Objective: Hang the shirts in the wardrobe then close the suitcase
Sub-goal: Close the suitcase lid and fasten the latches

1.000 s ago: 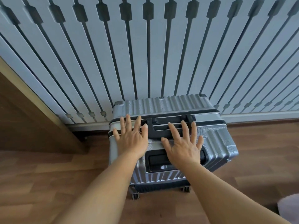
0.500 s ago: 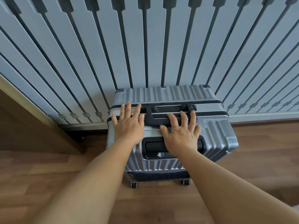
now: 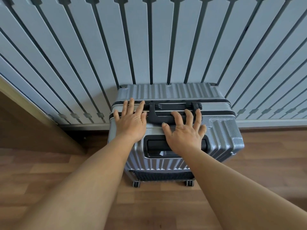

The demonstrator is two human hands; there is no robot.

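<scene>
A silver ribbed hard-shell suitcase point(image 3: 221, 135) stands upright on its wheels against the wall, its two halves together along a black seam. My left hand point(image 3: 130, 121) lies flat on its top at the left, fingers straight and reaching over the seam. My right hand point(image 3: 184, 131) rests spread on the top at the right, its fingertips on the black carry handle point(image 3: 167, 117). A recessed black pull-handle slot point(image 3: 156, 146) shows below my right wrist. No shirts or wardrobe are in view.
Behind the suitcase rises a pale blue wall with dark vertical slats point(image 3: 149, 47) and a white skirting board point(image 3: 272, 122). A wooden panel point(image 3: 25, 117) slants in at the left. Wooden floor point(image 3: 49, 171) lies around the suitcase.
The suitcase has rolled closer to the slatted wall and now touches it. Both hands stayed flat on its top, and my view tilted further down.
</scene>
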